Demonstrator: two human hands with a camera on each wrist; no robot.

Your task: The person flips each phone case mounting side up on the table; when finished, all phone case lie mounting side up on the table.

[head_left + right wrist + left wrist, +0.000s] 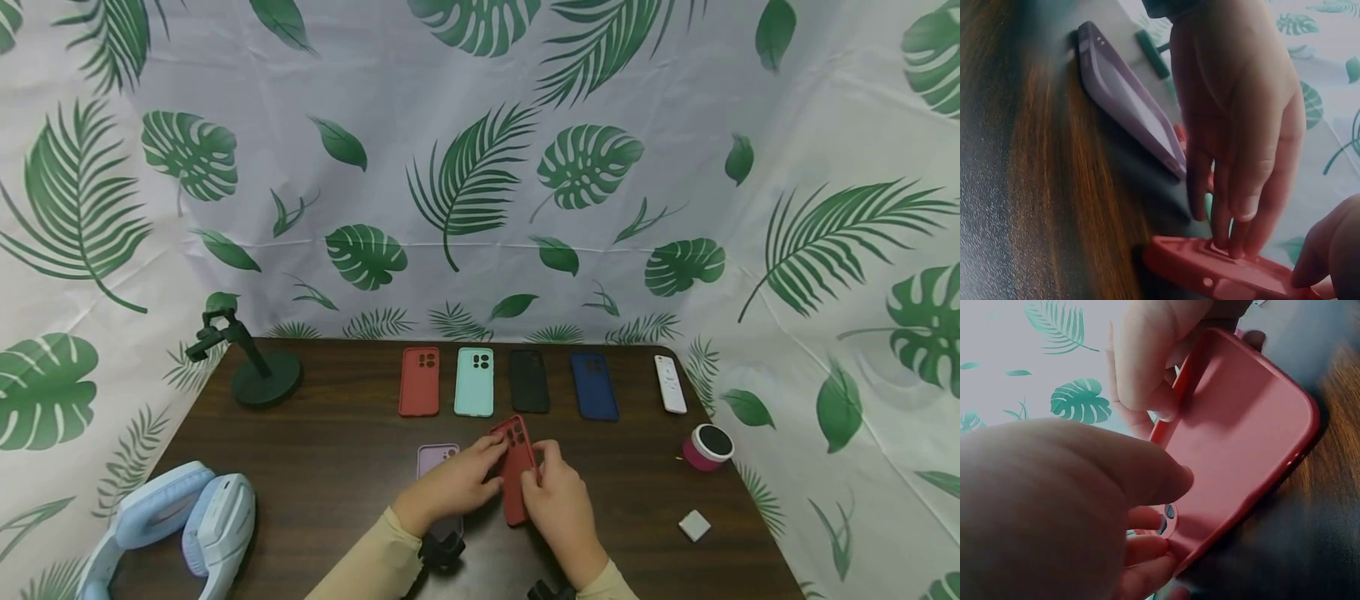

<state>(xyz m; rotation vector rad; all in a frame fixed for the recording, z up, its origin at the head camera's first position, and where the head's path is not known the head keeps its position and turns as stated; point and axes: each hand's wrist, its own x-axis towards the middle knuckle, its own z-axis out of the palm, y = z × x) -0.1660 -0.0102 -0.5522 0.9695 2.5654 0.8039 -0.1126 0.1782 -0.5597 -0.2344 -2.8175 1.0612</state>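
Observation:
A red phone case [517, 479] stands tilted above the dark table, its hollow inner side showing in the left wrist view. My right hand [558, 504] grips it by the long right edge, thumb and fingers pinching the rim. On the opposite side, the fingers of my left hand [461, 479] touch the case around its camera holes, fairly straight. In the right wrist view the left thumb [1249, 203] hangs apart from the case. A purple phone case [1125, 103] lies beneath the left forearm, partly hidden in the head view.
Along the back lie a red case [418, 383], a mint case [474, 383], a black case [529, 383] and a blue case [595, 387]. A white remote [670, 385], pink jar [705, 450] and white square [694, 526] sit right; headphones [225, 517] and a green stand [266, 379] left.

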